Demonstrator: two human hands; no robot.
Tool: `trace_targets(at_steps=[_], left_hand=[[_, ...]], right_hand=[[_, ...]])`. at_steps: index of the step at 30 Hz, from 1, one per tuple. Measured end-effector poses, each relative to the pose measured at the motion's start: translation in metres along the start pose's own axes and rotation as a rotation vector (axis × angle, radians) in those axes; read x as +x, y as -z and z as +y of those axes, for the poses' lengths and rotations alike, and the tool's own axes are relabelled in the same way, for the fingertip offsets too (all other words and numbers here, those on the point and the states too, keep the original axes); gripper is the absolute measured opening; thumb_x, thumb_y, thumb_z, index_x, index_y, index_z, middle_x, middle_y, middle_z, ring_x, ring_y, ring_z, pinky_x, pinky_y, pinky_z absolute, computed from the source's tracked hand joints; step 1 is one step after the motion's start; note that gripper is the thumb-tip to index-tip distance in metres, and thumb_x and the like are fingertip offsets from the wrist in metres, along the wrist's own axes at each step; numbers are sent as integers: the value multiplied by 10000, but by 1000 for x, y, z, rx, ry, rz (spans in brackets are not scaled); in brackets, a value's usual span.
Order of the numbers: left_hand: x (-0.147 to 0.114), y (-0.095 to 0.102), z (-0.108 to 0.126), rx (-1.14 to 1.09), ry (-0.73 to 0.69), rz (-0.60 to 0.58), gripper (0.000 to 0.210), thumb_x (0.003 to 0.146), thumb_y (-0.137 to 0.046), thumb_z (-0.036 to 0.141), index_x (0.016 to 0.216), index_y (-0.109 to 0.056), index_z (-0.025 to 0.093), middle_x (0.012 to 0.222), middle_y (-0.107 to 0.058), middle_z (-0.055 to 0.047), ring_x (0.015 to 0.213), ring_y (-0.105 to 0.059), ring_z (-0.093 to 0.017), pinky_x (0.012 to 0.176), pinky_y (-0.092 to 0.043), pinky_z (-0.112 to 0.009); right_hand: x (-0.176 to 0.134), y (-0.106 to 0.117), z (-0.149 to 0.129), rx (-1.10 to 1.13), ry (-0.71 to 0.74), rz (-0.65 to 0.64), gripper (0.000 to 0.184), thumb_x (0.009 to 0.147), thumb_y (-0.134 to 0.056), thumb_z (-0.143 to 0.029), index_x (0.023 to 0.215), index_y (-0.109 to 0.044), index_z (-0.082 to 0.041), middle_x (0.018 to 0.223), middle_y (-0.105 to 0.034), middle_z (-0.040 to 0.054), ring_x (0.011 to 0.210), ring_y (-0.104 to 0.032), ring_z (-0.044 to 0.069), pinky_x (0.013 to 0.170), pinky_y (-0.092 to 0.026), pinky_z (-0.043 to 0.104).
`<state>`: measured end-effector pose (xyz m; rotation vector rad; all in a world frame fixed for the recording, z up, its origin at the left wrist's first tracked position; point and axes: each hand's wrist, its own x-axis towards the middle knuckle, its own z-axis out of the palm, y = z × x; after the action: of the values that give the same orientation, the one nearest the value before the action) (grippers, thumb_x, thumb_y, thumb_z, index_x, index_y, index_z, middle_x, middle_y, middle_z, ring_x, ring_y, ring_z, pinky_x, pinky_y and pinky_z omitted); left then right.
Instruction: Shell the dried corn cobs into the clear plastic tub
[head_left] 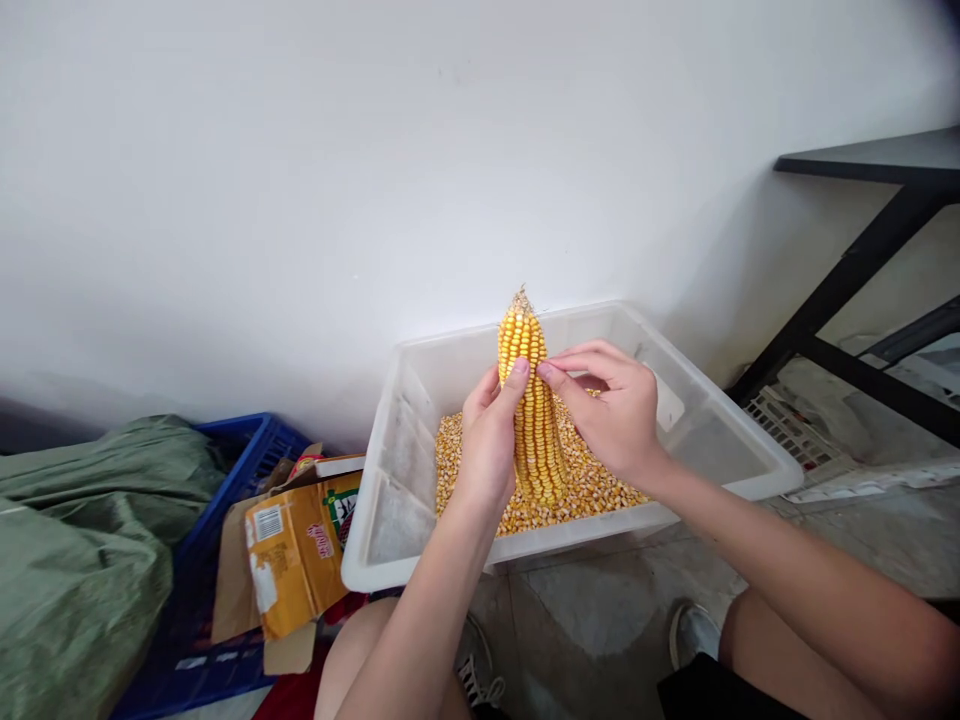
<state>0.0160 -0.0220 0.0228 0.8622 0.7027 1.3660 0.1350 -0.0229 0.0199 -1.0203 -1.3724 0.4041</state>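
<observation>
An ear of corn (541, 440) stands nearly upright, covered in rows of yellow kernels, its pale dry tip at the top. My left hand (489, 430) is closed round its left side, the thumb lying on the kernels. On the other side my right hand (611, 405) has thumb and forefinger pressed together against the upper kernels; whether a loose kernel is between them cannot be made out. Beneath both hands is a translucent white plastic bin (382, 530), and a layer of loose corn kernels (592, 490) covers much of its bottom.
To the left, a flattened orange cardboard box (289, 570) leans by a blue crate (225, 670) with a green cloth sack (82, 560) over it. A black-framed table (840, 270) stands right, above a white plastic basket (795, 435). A white wall (375, 180) rises behind the bin.
</observation>
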Motion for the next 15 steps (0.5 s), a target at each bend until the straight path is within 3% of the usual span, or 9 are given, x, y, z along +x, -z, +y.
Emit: trace_targets(at_steps=[5, 8, 10, 15], left_hand=[[-7, -3, 0, 284, -118, -45, 320, 808, -728, 365, 1074, -720, 187, 1069, -718, -85, 968, -648, -215, 838, -482, -302], [-12, -6, -1, 440, -252, 10, 363, 745, -778, 300, 1096, -733, 217, 1101, -712, -79, 995, -620, -229, 861, -460, -314], [-14, -6, -1, 494, -308, 89, 422, 674, -826, 260, 1089, -749, 243, 1062, -701, -77, 1013, -595, -247, 867, -448, -320], [-14, 2, 4, 669, -358, 142, 445, 611, -866, 271, 1044, -764, 297, 1001, -632, -78, 1105, -515, -297, 884, -439, -345]], right_hand=[[20, 17, -1, 138, -140, -59, 324, 974, -490, -473, 872, -630, -199, 754, -643, 33, 717, -645, 156, 663, -592, 322], [25, 26, -10, 28, -29, -13, 235, 925, -583, -435, 1021, -622, -224, 896, -640, 44, 807, -643, 172, 659, -584, 312], [26, 29, -16, -88, 82, -24, 274, 859, -676, -366, 1097, -639, -236, 1016, -623, 59, 871, -634, 188, 676, -589, 322], [24, 34, -20, -209, 191, -80, 176, 830, -697, -289, 996, -739, -244, 1058, -582, 73, 923, -620, 212, 686, -607, 355]])
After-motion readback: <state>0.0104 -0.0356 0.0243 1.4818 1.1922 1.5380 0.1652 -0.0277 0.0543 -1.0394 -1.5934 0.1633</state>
